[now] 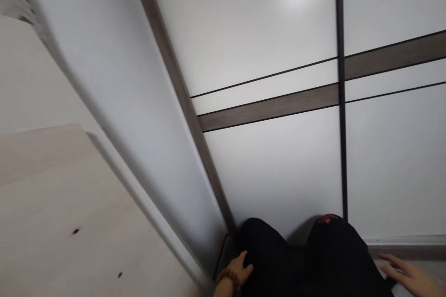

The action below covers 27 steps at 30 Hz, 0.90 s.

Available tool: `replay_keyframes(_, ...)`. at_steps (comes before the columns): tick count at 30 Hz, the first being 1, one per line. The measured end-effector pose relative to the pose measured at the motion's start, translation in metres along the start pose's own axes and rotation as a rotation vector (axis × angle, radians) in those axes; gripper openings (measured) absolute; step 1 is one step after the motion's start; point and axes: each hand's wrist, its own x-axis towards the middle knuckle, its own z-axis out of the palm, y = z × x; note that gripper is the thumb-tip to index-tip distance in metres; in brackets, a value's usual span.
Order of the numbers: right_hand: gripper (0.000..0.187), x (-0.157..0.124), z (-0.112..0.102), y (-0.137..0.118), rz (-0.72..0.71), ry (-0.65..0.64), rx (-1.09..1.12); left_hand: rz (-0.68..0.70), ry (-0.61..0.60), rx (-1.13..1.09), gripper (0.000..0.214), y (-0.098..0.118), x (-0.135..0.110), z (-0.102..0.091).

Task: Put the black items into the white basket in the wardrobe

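My left hand (239, 267) rests on my left knee (268, 250), which is clad in black trousers; its fingers curl loosely over the cloth and hold nothing. A beaded bracelet (229, 279) sits on that wrist. My right hand (406, 273) lies low at the bottom right, next to my right knee (339, 253), with the fingers stretched out flat and blurred by motion. It holds nothing.
White sliding wardrobe doors (278, 23) with brown strips (268, 107) and a dark vertical rail (343, 116) fill the view ahead. A pale wooden board (66, 213) with small holes leans at the left. A skirting strip (407, 241) runs along the floor at the right.
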Motion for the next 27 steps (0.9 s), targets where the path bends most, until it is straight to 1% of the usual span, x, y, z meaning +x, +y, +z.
replay_keyframes(2,0.05,0.008,0.022,0.016,0.008,-0.088,-0.034,0.008,-0.001,-0.003,0.079,0.0,0.003,-0.003)
replay_keyframes(3,0.055,0.012,0.031,0.021,0.007,-0.088,-0.097,0.014,-0.003,-0.008,0.078,-0.001,0.005,-0.005)
replay_keyframes(4,0.056,0.016,0.038,0.023,0.016,-0.087,-0.161,0.015,-0.006,-0.01,0.078,-0.001,0.006,-0.006)
replay_keyframes(6,0.057,0.019,0.042,0.023,0.04,-0.077,-0.215,0.012,-0.011,0.002,0.077,0.0,0.006,-0.008)
replay_keyframes(10,0.06,0.017,0.033,0.018,0.045,-0.098,-0.214,0.002,-0.009,0.04,0.074,0.005,0.002,-0.009)
replay_keyframes(13,0.055,0.016,0.03,0.019,0.051,-0.102,-0.262,-0.027,-0.016,0.049,0.075,0.009,-0.001,-0.01)
replay_keyframes(15,0.053,0.016,0.03,0.021,0.043,-0.1,-0.281,-0.023,-0.018,0.042,0.075,0.011,-0.002,-0.011)
replay_keyframes(21,0.061,0.016,0.028,0.025,0.037,-0.133,-0.314,0.0,-0.014,0.019,0.074,0.015,-0.003,-0.011)
replay_keyframes(24,0.061,0.015,0.022,0.02,0.03,-0.152,-0.306,0.004,-0.012,0.018,0.073,0.016,-0.003,-0.012)
replay_keyframes(27,0.063,0.013,0.016,0.013,0.026,-0.2,-0.307,0.005,-0.02,0.024,0.075,0.016,-0.002,-0.012)
